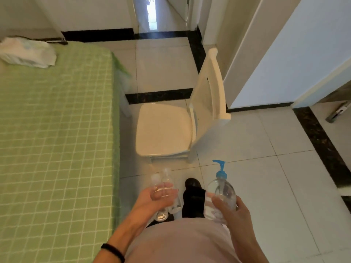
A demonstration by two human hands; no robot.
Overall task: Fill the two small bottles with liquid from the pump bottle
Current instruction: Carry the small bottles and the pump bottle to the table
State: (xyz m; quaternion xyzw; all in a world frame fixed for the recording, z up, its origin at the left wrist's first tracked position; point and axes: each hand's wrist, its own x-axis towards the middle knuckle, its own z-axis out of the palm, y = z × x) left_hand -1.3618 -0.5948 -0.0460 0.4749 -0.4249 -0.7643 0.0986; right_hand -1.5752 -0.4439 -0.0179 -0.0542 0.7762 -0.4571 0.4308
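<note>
Person standing by a table with bottles in both hands.
The left hand (152,198) curls around two small bottles (163,179), held side by side just past the edge of the green-clothed table (57,130). The right hand (231,207) wraps around the lower part of an upright pump bottle (222,188). A white chair (163,130) stands ahead, close to the table's edge; open tiled floor (266,168) lies to the right. The clear bottles blur, so their fill cannot be made out. Both forearms are cut off below.

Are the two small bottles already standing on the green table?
No: the left hand holds both small bottles above the floor, beside the table.
</note>
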